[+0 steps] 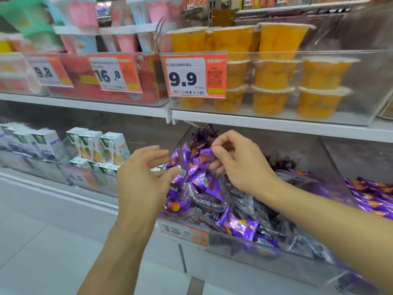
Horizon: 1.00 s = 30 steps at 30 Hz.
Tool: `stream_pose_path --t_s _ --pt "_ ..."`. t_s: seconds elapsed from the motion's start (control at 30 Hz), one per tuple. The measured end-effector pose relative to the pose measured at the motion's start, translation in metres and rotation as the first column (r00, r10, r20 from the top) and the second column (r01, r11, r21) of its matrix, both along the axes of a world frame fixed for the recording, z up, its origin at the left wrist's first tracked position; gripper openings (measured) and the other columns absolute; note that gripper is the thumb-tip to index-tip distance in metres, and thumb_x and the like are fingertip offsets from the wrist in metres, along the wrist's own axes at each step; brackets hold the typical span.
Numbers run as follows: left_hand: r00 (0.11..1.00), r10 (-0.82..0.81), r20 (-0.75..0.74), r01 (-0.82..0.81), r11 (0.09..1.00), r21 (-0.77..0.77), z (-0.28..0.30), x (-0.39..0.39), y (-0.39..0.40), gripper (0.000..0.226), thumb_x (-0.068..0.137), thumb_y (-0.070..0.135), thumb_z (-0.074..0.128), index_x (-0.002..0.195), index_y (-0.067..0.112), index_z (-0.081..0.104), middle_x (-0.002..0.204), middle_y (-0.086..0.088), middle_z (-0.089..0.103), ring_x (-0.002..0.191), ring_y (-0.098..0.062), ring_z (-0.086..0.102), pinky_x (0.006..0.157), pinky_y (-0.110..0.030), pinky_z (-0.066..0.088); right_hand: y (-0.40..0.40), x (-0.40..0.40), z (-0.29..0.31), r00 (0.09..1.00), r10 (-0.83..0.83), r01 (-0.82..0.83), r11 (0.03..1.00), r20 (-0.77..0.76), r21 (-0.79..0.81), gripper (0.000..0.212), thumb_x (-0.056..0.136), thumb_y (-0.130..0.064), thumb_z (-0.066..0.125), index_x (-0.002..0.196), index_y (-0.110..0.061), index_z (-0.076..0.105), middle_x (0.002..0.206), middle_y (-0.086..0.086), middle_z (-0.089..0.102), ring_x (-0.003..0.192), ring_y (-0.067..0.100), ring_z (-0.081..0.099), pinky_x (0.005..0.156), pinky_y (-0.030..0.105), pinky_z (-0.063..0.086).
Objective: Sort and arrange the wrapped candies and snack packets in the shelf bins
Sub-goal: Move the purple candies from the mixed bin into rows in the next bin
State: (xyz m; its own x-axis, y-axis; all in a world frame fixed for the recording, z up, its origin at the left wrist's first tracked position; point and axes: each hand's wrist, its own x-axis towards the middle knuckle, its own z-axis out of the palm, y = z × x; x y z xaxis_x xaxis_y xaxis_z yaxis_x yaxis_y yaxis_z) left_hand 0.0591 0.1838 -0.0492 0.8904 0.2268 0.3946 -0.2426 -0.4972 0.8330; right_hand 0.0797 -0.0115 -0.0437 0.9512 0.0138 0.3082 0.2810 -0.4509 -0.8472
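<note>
- Purple candy wrappers (238, 225) with orange patches and white barcode labels.
- Darker, near-black packets (209, 204) with pale lettering among them.
- Orange-yellow fruit cups (274, 74) under white lids.
- Orange-and-white price tag (194, 76), black digits, black barcode.
- White drink cartons (113, 149) with green tops and yellow fruit print.
- Pink and pale-blue cups (125, 42); one mint-green cup (32, 20).
- White shelf edge (276, 124).

We see the clear bin (244, 248) open at the top, so a hand can go in from the front. The white shelf (276, 123) sits close above it. Purple candies (238, 225) pile high inside, leaving little room.
</note>
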Motion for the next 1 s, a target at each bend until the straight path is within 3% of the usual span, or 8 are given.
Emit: stream_pose_path --t_s 0.1,0.2,0.3,0.5,0.6,0.67,0.83,1.0 --pt "0.997 0.076 -0.029 -0.067 0.969 0.236 0.001 -0.001 0.004 0.013 0.074 0.020 0.086 0.084 0.019 0.078 0.118 0.012 0.061 0.064 0.017 0.052 0.062 0.004 0.036 0.002 -0.015 -0.002 0.999 0.025 -0.024 0.999 -0.031 0.034 0.015 0.101 -0.014 0.053 0.089 -0.022 0.055 0.076 0.003 0.069 0.067 0.015 0.072 0.066 0.034 0.060" --pt "0.996 0.071 -0.060 -0.044 0.928 0.370 -0.004 -0.003 0.009 0.007 0.076 0.027 0.084 0.073 0.026 0.078 0.106 0.008 0.069 0.070 -0.007 0.062 0.063 -0.008 0.035 0.004 -0.026 -0.006 0.996 0.049 -0.044 0.997 -0.077 0.063 0.014 0.100 -0.015 0.054 0.089 -0.023 0.056 0.072 0.004 0.069 0.069 0.019 0.073 0.071 0.042 0.061" --pt "0.997 0.020 0.070 -0.047 0.905 0.422 -0.006 -0.008 0.007 0.010 0.083 0.024 0.077 0.075 0.027 0.072 0.097 0.008 0.066 0.090 -0.011 0.057 0.076 -0.027 0.040 0.003 -0.035 -0.009 0.992 0.030 -0.012 0.989 -0.119 0.149 0.012 0.101 -0.015 0.052 0.092 -0.021 0.056 0.074 0.005 0.069 0.071 0.022 0.074 0.076 0.049 0.060" --pt "0.981 -0.184 0.054 0.185 0.983 -0.010 0.008 -0.037 -0.022 0.014 0.099 0.015 0.055 0.089 0.025 0.052 0.066 -0.002 0.067 0.049 -0.011 0.063 0.043 -0.021 0.041 -0.014 -0.066 0.012 0.971 0.097 0.036 0.842 -0.217 0.538 0.008 0.103 -0.006 0.047 0.097 -0.006 0.052 0.100 0.013 0.061 0.083 0.031 0.075 0.076 0.038 0.063" --pt "0.921 -0.387 0.052 0.384 0.873 -0.299 0.015 -0.053 -0.052 0.010 0.099 0.003 0.051 0.091 0.010 0.050 0.078 -0.006 0.064 0.056 -0.030 0.070 0.043 -0.028 0.051 -0.043 -0.090 0.024 0.964 0.113 0.076 0.748 -0.239 0.660 0.008 0.088 -0.007 0.065 0.087 -0.002 0.059 0.108 0.020 0.070 0.088 0.034 0.075 0.079 0.035 0.062" --pt "0.871 -0.486 0.078 0.473 0.783 -0.405 0.019 -0.061 -0.072 0.010 0.095 -0.003 0.053 0.090 0.005 0.053 0.090 -0.008 0.068 0.064 -0.033 0.073 0.054 -0.029 0.058 -0.065 -0.108 0.029 0.970 0.084 0.096 0.727 -0.227 0.680 0.026 0.070 -0.021 0.073 0.083 -0.002 0.061 0.102 0.020 0.074 0.086 0.035 0.075 0.078 0.036 0.062" --pt "0.712 -0.694 0.102 0.659 0.611 -0.440 0.023 -0.076 -0.122 0.016 0.080 0.012 0.075 0.083 0.005 0.062 0.108 -0.003 0.073 0.085 -0.026 0.074 0.073 -0.022 0.056 -0.120 -0.147 0.030 0.976 -0.129 0.212 0.758 -0.176 0.617 0.028 0.059 -0.014 0.078 0.078 -0.005 0.059 0.101 0.012 0.076 0.078 0.025 0.073 0.071 0.032 0.061" --pt "0.721 -0.690 0.064 0.638 0.625 -0.450 0.021 -0.085 -0.185 0.015 0.072 0.012 0.076 0.077 0.016 0.062 0.102 -0.001 0.074 0.087 -0.024 0.073 0.078 -0.037 0.061 -0.168 -0.181 0.029 0.969 -0.213 0.246 0.796 -0.124 0.553 0.042 0.068 0.023 0.071 0.083 -0.015 0.062 0.105 0.001 0.076 0.065 0.012 0.066 0.061 0.026 0.056"
